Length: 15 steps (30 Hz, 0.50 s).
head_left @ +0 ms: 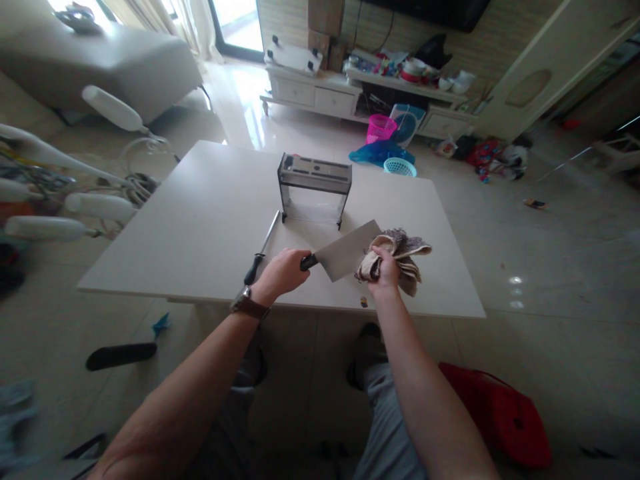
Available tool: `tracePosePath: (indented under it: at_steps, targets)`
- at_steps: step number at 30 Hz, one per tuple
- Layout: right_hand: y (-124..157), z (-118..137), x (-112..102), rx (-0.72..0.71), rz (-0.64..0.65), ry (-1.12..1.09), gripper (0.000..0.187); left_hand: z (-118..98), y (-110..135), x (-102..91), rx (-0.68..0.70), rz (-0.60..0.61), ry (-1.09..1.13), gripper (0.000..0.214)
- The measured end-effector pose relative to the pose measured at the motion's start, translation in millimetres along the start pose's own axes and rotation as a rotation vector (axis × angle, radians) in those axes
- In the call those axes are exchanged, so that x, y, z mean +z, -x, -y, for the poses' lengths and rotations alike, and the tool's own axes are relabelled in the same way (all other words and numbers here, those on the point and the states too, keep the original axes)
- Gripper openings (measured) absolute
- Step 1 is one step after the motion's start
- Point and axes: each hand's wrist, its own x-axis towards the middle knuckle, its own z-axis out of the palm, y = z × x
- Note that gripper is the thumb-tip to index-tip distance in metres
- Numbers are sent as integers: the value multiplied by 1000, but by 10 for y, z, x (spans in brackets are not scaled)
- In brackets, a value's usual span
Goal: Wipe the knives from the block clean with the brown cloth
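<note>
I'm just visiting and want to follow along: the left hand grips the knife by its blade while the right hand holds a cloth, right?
Not quite: the head view shows the left hand gripping the knife by its black handle, not its blade. The right hand does hold a cloth.

Daylight enters through a glass door at the upper left, beside pale curtains, and glints off the glossy tiled floor. Along the light, patterned far wall stands a low white cabinet with drawers, its top cluttered toward the right. A dark screen sits above it, cut off by the upper edge. A large beige piece of furniture fills the upper left, and a cream panel with an oval moulding stands at the right. A white table occupies the middle of the room.
</note>
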Motion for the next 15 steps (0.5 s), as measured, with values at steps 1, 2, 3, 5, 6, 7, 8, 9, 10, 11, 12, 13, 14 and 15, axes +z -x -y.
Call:
tracePosePath:
  at_steps: [1,2,3,5,6,7,8,9,10,11,12,13,14,15]
  targets:
    - [36,-26,31,34,-15,-11,19,-44,-6,34,-16,-15,3,17]
    - [80,-56,66,67,-44,-23,20,-85,-15,70,-34,-27,7,17]
    - [128,-89,104,78,-69,-31,20,-123,-27,106,-58,-43,12,17]
    - [231,-164,173,82,-84,-30,22,-182,-55,167,-98,-69,22,17]
    - [280,-203,200,86,-75,-33,23,-200,-69,190,-113,-81,27,17]
    - [324,-240,221,93,-61,-36,23,-212,-81,207,-123,-91,33,16]
    - [362,-275,235,106,-51,-34,23,-216,-92,219,-129,-100,38,15]
    - [394,-306,244,118,-51,-29,23,-214,-99,226,-132,-110,44,15]
    - [418,-330,249,130,-54,-19,24,-207,-104,229,-133,-119,52,14]
    - [434,-348,250,142,-59,-7,24,-195,-105,229,-130,-126,62,13]
    - [443,-358,251,152,-62,4,25,-182,-105,227,-123,-131,74,12]
    - [445,-360,250,159,-62,12,25,-167,-102,221,-112,-133,89,10]
    - [439,-353,250,160,-60,14,24,-152,-98,212,-100,-134,104,9]
    - [426,-337,248,156,-57,11,24,-138,-92,200,-88,-134,118,9]
